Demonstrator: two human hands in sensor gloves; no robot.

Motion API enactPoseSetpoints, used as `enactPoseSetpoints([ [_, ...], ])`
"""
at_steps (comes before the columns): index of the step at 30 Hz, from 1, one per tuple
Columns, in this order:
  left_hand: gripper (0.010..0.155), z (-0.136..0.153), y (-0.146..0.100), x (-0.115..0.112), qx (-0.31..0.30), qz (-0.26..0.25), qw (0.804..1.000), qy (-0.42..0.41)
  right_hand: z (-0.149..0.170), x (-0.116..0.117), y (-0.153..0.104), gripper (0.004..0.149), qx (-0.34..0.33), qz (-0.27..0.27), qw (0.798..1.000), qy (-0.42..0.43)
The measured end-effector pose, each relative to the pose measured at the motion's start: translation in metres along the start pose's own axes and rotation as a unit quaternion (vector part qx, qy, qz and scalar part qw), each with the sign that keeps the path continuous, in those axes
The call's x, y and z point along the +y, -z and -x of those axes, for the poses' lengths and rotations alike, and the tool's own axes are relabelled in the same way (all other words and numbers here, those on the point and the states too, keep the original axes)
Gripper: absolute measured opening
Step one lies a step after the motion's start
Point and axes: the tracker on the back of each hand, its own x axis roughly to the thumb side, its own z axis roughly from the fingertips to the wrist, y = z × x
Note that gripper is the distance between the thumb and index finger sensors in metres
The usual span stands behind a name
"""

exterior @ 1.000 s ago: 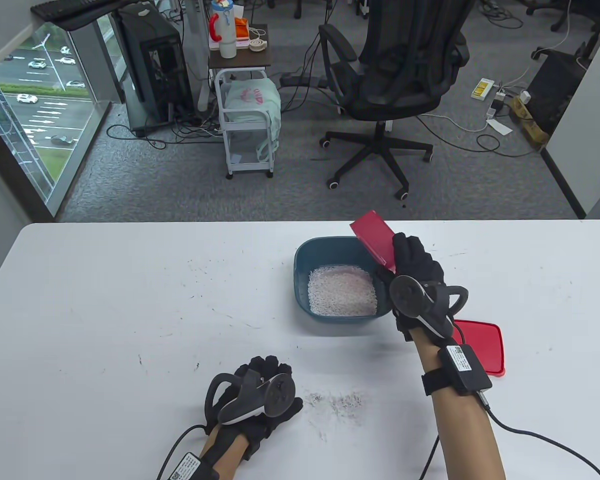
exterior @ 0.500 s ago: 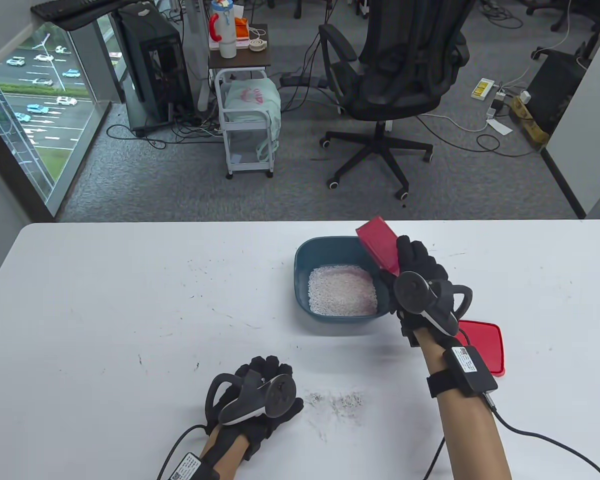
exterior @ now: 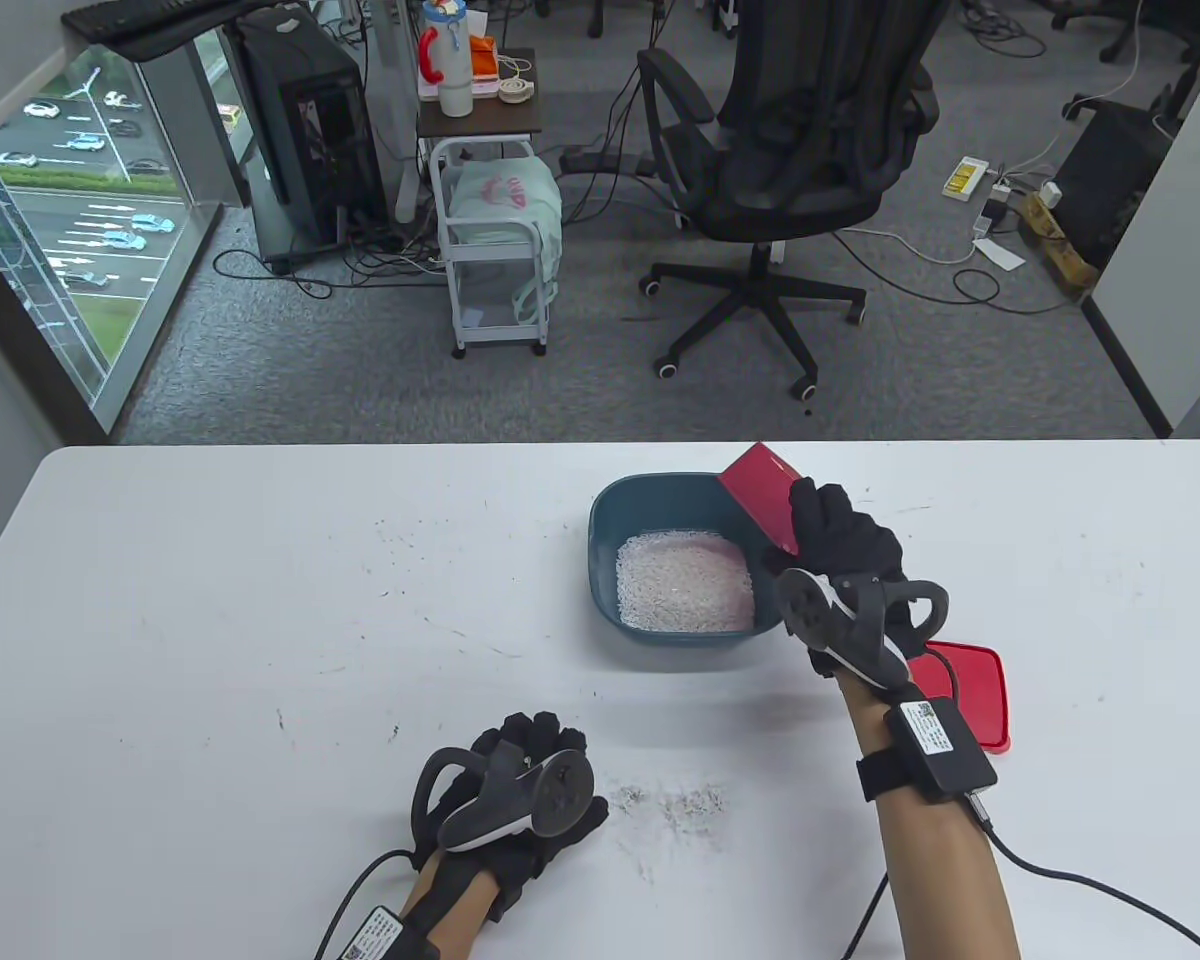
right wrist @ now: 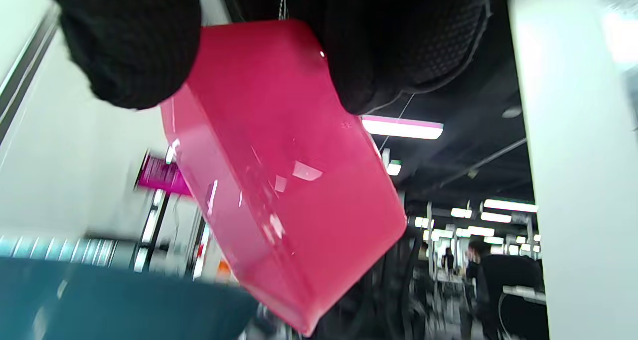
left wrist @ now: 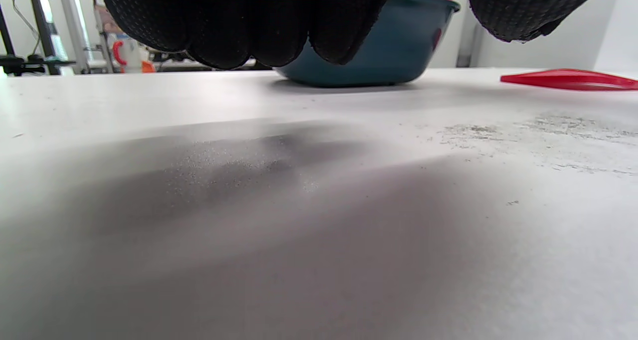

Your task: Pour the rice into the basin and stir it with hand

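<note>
- Now the right hand (exterior: pixel 845 545) grips a red box (exterior: pixel 760 492), fingers and thumb curled around it, and holds it tipped over the right edge of the basin (exterior: pixel 600 520).
- In the right wrist view the box's underside faces the camera and thumb and fingers clamp its top; its inside is hidden, so I cannot tell if any grains are left in it.
- The left hand (exterior: pixel 520 790) rests on the near part of the table (exterior: pixel 210 600), well apart from the basin, fingers loosely curled and holding nothing.
- The rice (exterior: pixel 685 595) lies in a white heap on the basin floor, toward its near side.
- A red lid (exterior: pixel 975 690) lies flat on the table, just right of the basin and near the right wrist.
- By my reading the pour is done or all but done: the rice is in the basin.
- What is left: put the box down, then put a hand into the rice and stir it. The stir has not begun.
</note>
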Motion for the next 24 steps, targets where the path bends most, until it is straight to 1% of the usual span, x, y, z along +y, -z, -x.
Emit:
enactPoseSetpoints([
  [1,0.082,0.0,0.0,0.0,0.0,0.0,1.0,0.0,0.001,0.003,0.0,0.08,0.01,-0.004,1.0,0.017],
  [2,0.082,0.0,0.0,0.0,0.0,0.0,1.0,0.0,0.0,0.009,0.003,0.08,0.0,-0.052,0.999,0.002],
  [3,0.082,0.0,0.0,0.0,0.0,0.0,1.0,-0.001,-0.002,0.011,0.003,0.081,-0.029,-0.107,0.993,-0.047],
  [4,0.082,0.0,0.0,0.0,0.0,0.0,1.0,-0.001,-0.002,0.006,0.0,0.081,-0.037,-0.052,0.996,-0.068],
  [5,0.082,0.0,0.0,0.0,0.0,0.0,1.0,0.0,0.001,0.001,-0.001,0.081,-0.022,-0.02,0.998,-0.05],
  [6,0.082,0.0,0.0,0.0,0.0,0.0,1.0,0.0,0.005,-0.001,-0.002,0.08,0.006,-0.004,1.0,-0.003],
  [7,0.082,0.0,0.0,0.0,0.0,0.0,1.0,0.001,0.007,0.001,-0.002,0.08,0.017,-0.012,0.999,0.026],
  [8,0.082,0.0,0.0,0.0,0.0,0.001,1.0,0.0,0.006,0.007,0.002,0.08,0.018,-0.058,0.998,0.027],
  [9,0.082,0.0,0.0,0.0,0.0,0.001,1.0,0.0,0.004,0.009,0.004,0.08,0.001,-0.111,0.994,0.001],
  [10,0.082,-0.001,0.0,0.0,0.0,0.002,1.0,0.0,0.002,0.003,0.0,0.081,-0.02,-0.077,0.996,-0.037],
  [11,0.082,-0.001,0.0,0.0,-0.001,0.001,1.0,0.001,0.004,-0.001,-0.001,0.081,-0.011,-0.031,0.999,-0.04],
  [12,0.082,-0.001,0.0,0.0,0.0,0.001,1.0,0.001,0.006,-0.002,-0.003,0.08,0.011,-0.005,1.0,-0.008],
  [13,0.082,-0.001,0.0,0.0,0.0,0.001,1.0,0.001,0.007,0.0,-0.002,0.08,0.018,-0.015,1.0,0.011],
  [14,0.082,-0.001,0.0,0.0,-0.001,0.001,1.0,0.001,0.006,0.005,0.001,0.081,0.003,-0.07,0.997,0.01],
  [15,0.082,-0.001,0.0,0.0,0.0,0.001,1.0,0.001,0.005,0.003,-0.003,0.081,-0.019,-0.076,0.997,-0.006],
  [16,0.082,-0.001,0.0,0.0,-0.001,0.001,1.0,0.001,0.005,-0.002,-0.005,0.08,-0.014,-0.022,0.999,-0.019],
  [17,0.082,-0.001,0.0,0.0,-0.001,0.0,1.0,0.002,0.007,-0.003,-0.006,0.079,0.005,0.003,1.0,-0.005],
  [18,0.082,-0.001,0.0,0.0,-0.001,0.0,1.0,0.002,0.008,-0.001,-0.006,0.079,0.018,-0.006,1.0,0.017],
  [19,0.082,-0.001,0.0,0.0,-0.001,0.001,1.0,0.002,0.007,0.003,-0.004,0.08,0.004,-0.057,0.998,0.018],
  [20,0.082,-0.001,0.0,0.0,-0.001,0.002,1.0,0.002,0.006,0.003,-0.006,0.08,-0.015,-0.065,0.998,0.005],
  [21,0.082,-0.002,0.0,0.0,-0.001,0.002,1.0,0.003,0.006,0.0,-0.011,0.079,-0.018,-0.006,1.0,-0.022],
  [22,0.082,-0.002,0.0,0.0,-0.001,0.002,1.0,0.003,0.007,-0.001,-0.012,0.078,-0.005,0.014,0.999,-0.029],
  [23,0.082,-0.002,0.0,0.001,-0.001,0.001,1.0,0.003,0.008,0.003,-0.012,0.079,0.008,0.003,1.0,-0.011],
  [24,0.082,-0.002,0.0,0.0,-0.002,0.001,1.0,0.003,0.007,0.008,-0.01,0.079,0.0,-0.045,0.999,-0.007],
])
